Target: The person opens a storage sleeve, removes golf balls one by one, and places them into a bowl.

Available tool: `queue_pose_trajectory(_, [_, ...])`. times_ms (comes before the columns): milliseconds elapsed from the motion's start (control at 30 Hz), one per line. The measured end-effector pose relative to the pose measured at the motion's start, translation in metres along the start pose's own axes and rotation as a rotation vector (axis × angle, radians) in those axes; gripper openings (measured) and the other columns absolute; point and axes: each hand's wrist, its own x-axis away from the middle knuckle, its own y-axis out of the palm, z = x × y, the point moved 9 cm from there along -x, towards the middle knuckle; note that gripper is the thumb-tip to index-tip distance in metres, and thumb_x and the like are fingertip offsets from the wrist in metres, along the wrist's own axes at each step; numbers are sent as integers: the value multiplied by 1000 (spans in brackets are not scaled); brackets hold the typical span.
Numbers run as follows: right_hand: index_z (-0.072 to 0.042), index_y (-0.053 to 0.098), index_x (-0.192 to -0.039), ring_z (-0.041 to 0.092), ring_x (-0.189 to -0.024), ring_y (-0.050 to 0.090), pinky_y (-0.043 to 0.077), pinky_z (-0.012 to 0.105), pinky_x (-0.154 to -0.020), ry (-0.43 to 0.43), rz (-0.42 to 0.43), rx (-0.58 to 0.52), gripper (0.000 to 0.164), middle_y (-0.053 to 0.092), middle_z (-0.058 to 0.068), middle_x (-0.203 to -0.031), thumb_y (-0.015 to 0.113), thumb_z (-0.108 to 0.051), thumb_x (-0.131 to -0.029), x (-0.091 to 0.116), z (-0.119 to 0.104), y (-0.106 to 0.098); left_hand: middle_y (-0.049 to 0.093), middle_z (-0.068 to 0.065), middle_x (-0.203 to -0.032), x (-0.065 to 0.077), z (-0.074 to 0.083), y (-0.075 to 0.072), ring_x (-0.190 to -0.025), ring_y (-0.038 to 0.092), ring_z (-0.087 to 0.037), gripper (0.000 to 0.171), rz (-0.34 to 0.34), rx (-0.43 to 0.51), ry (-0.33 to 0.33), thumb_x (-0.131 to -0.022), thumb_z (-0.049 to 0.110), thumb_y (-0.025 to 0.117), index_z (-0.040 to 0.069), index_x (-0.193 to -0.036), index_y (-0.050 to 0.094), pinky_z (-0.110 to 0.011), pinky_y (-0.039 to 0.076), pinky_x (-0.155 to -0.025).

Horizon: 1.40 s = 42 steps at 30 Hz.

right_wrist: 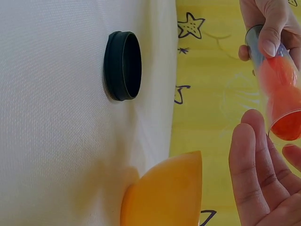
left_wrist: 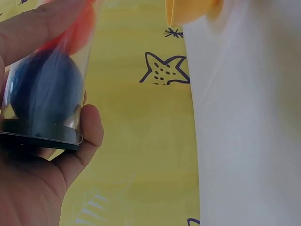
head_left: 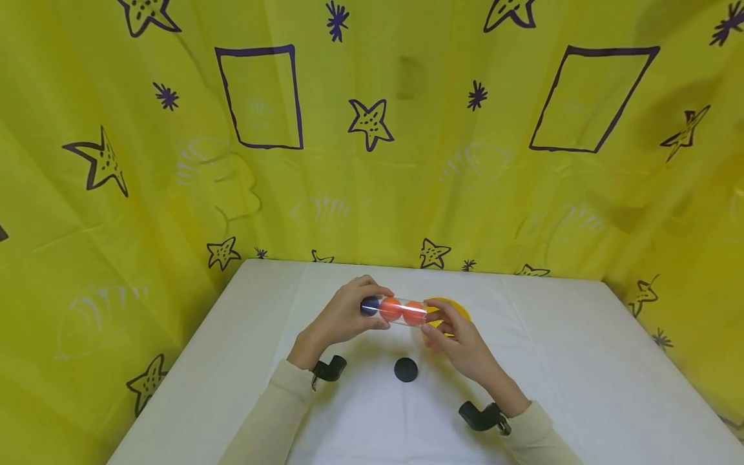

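My left hand grips a clear plastic tube around its left end, holding it nearly level above the table. Inside sit a dark blue ball and two orange-red balls in a row. A black cap closes the tube's end against the left palm. At the other end, the right wrist view shows an uncovered round mouth. My right hand is beside that mouth, its fingers extended and fingertips right at the rim. A loose black lid lies on the table below the tube.
A yellow bowl stands on the white-covered table, partly hidden behind my right hand in the head view. Yellow curtains with star drawings hang behind the table and along its sides. Black camera mounts are strapped to both wrists.
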Motion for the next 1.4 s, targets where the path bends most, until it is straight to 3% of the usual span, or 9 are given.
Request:
queue_pose_trajectory(200, [-10,49,-143,27,-81,67,58,26,-70,4,2,-7,48,63,20,-121,67,-21,-100,0,-1,0,63,1,-108,0,2,-1,-100,57,-13,47,11,17,15,-77,20,91,13,-121,73,-32,53,-88])
queue_pose_trajectory(467, [-15,54,-139,29,-84,67,58,29,-70,10,62,73,46,66,13,-115,71,-24,-97,0,3,-8,62,3,-107,-1,-3,1,-96,55,-12,48,10,34,-2,-78,19,91,15,-121,72,-30,51,-78])
queue_pose_trajectory(767, [-16,57,-138,22,-86,61,56,23,-68,50,91,143,47,64,12,-115,74,-26,-95,0,4,-16,62,1,-107,-2,-6,4,-99,56,-15,50,-3,79,-21,-78,17,91,13,-123,71,-46,56,-82])
queue_pose_trajectory(1200, [-14,62,-134,18,-86,64,56,22,-68,32,99,206,46,69,12,-112,77,-24,-92,1,-4,-21,62,1,-108,-1,-10,9,-100,56,-14,49,-33,120,-65,-80,18,89,16,-125,72,-42,57,-83])
queue_pose_trajectory(1400, [-12,62,-133,21,-90,65,56,19,-73,35,102,224,46,70,12,-114,79,-21,-91,2,-7,-23,65,0,-109,-1,-10,12,-99,56,-15,49,-54,123,-70,-80,18,89,17,-126,71,-47,56,-86])
